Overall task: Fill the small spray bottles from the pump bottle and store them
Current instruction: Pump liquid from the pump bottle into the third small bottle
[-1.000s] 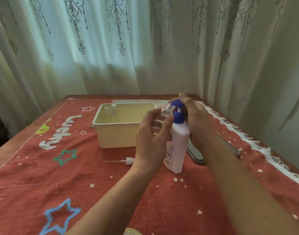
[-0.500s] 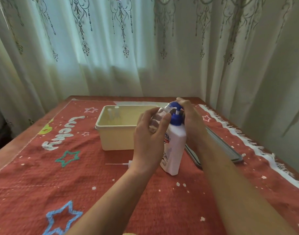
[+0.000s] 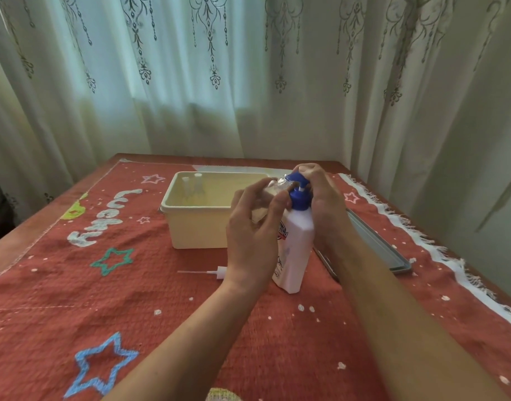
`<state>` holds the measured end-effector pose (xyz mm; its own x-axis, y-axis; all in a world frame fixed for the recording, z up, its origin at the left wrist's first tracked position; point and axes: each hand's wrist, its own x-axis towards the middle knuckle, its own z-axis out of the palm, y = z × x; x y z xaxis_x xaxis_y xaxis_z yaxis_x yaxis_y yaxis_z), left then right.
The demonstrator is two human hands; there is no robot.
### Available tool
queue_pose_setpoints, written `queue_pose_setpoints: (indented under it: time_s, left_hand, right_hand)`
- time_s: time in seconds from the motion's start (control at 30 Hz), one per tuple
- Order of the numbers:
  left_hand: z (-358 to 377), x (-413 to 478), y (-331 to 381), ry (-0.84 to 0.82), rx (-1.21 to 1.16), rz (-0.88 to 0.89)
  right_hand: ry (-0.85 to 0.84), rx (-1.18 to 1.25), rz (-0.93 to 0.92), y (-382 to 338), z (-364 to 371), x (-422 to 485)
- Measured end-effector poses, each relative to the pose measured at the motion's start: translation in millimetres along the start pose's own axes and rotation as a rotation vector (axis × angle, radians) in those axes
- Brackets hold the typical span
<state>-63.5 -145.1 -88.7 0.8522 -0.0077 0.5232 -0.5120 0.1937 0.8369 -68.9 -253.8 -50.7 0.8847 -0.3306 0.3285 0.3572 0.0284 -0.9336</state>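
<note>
Left hand (image 3: 254, 241) gripped small clear plastic spray bottle (image 3: 273, 188), mouth at the spout of upright white plastic pump bottle (image 3: 296, 244). Right hand (image 3: 320, 195) curled over its blue pump head (image 3: 297, 198). Spray bottle judged light, slippery, thin-walled: hold mid-body.

A home: embroidered sheer curtains (image 3: 190, 82) hang beyond the left hand (image 3: 252, 241) and right hand (image 3: 325, 206), and a red star-patterned cloth (image 3: 103, 314) covers the wooden table (image 3: 15, 246) beneath them.
</note>
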Motion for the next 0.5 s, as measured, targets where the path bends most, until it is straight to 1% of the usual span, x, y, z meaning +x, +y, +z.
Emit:
queue_pose_setpoints:
  time_s: [0.07,0.2,0.27,0.4,0.5]
  left_hand:
    - [0.2,-0.5,-0.9,0.001,-0.007,-0.008]
    - [0.6,1.5,-0.2,-0.003,-0.018,-0.003]
    - [1.7,0.8,0.8,-0.01,-0.02,-0.012]
    - [4.4,-3.1,-0.8,-0.014,-0.032,-0.036]
    - [4.8,-3.4,-1.6,-0.007,-0.047,-0.051]
  right_hand:
    - [0.02,0.001,0.009,1.6,-0.5,1.4]
    - [0.045,0.046,0.113,1.5,2.3,2.5]
    - [0.042,0.058,0.109,0.2,3.4,1.9]
    - [0.028,0.034,0.041,-1.5,2.3,-0.8]
    - [0.037,0.03,0.073,-1.5,2.6,-0.7]
